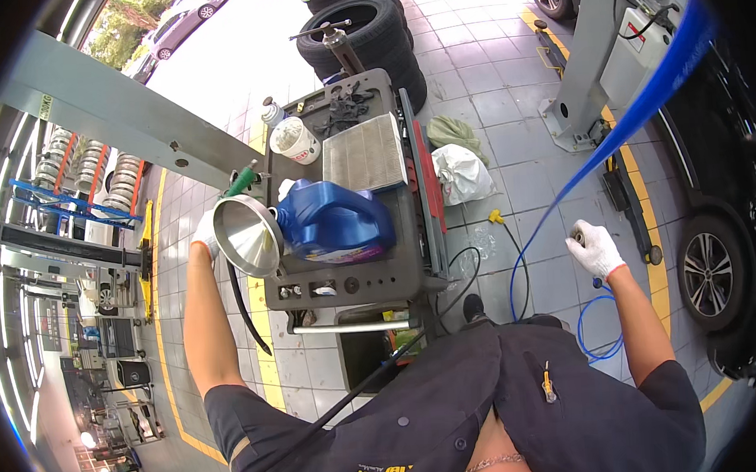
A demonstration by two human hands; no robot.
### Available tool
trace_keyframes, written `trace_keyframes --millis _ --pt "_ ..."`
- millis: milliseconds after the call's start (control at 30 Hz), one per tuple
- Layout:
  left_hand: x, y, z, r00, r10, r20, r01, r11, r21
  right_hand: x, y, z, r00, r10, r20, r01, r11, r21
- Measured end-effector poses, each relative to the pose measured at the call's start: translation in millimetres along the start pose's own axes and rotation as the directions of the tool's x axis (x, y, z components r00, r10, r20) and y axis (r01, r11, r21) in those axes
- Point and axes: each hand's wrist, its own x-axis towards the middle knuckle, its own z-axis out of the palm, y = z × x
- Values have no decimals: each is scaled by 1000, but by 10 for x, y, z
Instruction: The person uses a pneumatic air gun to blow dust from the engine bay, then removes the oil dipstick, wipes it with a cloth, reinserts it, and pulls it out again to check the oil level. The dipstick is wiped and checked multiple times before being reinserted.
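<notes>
My left hand (207, 235), in a white glove with an orange cuff, is at the left rim of a metal funnel (246, 237). It grips the funnel, whose bowl hides most of the fingers. A black hose (246, 311) hangs down below the funnel. Just right of the funnel, a blue jug (338, 221) with a moulded handle rests on the dark tool cart (372, 286). My right hand (600, 250), gloved the same way, is out to the right over the floor. Its fingers are closed round a small, dark, round piece (579, 236), too small to name surely.
On the cart are a pleated air filter (363, 155), a white tub (295, 141) and black gloves (348, 108). Tyres (353, 38) are stacked behind. A blue hose (598, 158) slants down near my right arm. Lift posts (571, 68) and a black car (722, 198) flank the tiled floor.
</notes>
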Motion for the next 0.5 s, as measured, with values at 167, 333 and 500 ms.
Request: trace_keyframes --millis 167,333,500 --pt "-792 142 -487 921 159 -355 -109 982 156 -120 387 -217 1000 23 -9 -23 997 -67" --pt "-2137 563 -8 844 -65 -533 289 891 350 -824 1157 -518 976 111 -186 -90 989 116" --pt "-1689 1369 3105 965 191 -180 -48 803 594 -2132 2159 -686 799 235 -553 -52 944 326"
